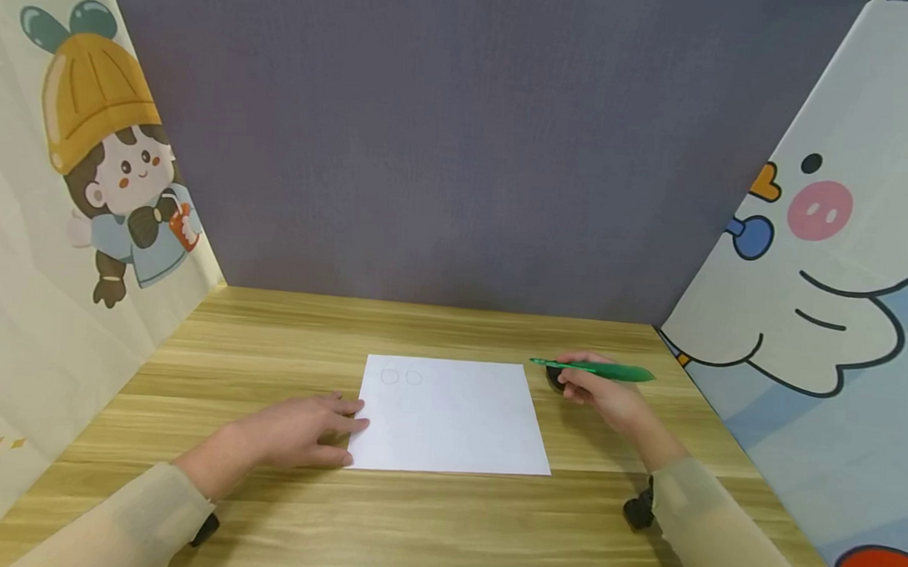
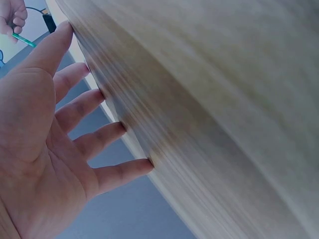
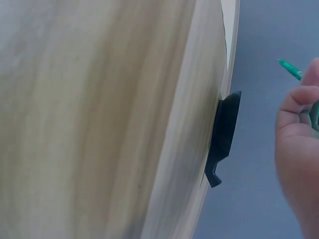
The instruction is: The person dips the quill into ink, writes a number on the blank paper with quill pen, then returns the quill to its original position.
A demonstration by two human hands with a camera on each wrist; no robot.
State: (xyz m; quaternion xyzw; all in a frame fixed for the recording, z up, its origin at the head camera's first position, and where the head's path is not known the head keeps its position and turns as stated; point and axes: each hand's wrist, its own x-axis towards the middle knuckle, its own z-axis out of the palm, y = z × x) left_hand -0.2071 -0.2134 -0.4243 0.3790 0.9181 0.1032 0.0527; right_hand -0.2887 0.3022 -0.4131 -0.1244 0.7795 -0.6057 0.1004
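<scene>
A white sheet of paper [image 1: 449,415] lies in the middle of the wooden table [image 1: 272,335], with two faint pencil ovals near its top left corner. My left hand [image 1: 299,432] lies flat with straight fingers [image 2: 79,102] on the table, touching the sheet's left edge. My right hand [image 1: 608,393] holds a green pen [image 1: 594,370] just right of the sheet, tip pointing left. The pen tip [image 3: 290,68] shows in the right wrist view. A small black object [image 3: 224,134] sits on the table under that hand.
Cartoon-printed panels stand at the left [image 1: 90,179] and right [image 1: 823,246], and a grey wall [image 1: 459,133] closes the back. Bare wood shows in front of and behind the sheet.
</scene>
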